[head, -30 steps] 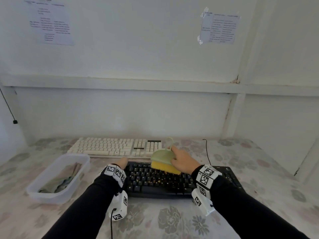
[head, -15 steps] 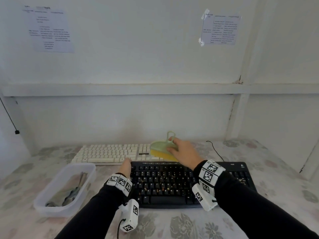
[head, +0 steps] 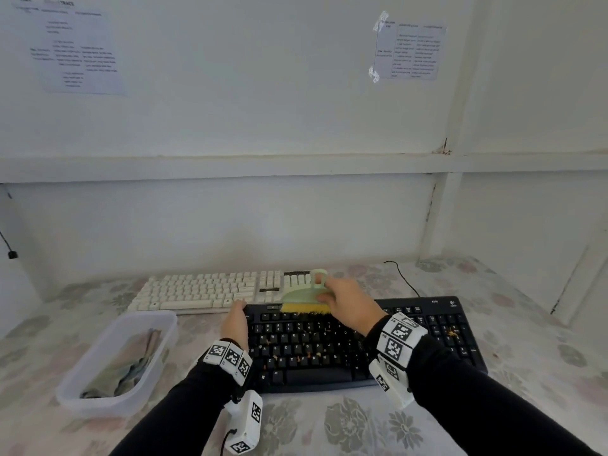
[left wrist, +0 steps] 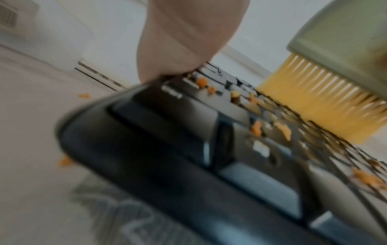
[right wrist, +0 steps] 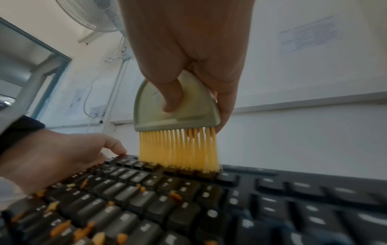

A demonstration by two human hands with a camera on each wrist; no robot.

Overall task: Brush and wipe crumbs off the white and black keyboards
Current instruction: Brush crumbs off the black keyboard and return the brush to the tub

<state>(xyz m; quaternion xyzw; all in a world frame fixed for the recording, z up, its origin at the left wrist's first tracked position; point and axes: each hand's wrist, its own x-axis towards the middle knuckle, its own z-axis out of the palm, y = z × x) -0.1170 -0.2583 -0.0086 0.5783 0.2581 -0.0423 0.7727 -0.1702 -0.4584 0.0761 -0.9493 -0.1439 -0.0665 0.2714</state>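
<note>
Fingers of the right hand (head: pixel 348 307) grip the brush (head: pixel 304 295) on the black keyboard (head: pixel 329 360) top row. Fingers of the left hand (head: pixel 234 324) clamp its corner. Hard strokes may flick crumbs (right wrist: pixel 60 229) onto the white keyboard (head: pixel 204 291).

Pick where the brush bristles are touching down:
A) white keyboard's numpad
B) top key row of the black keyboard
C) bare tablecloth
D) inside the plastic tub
B: the right hand holds the brush upright, and its yellow bristle tips rest on the top key row of the black keyboard.
</note>
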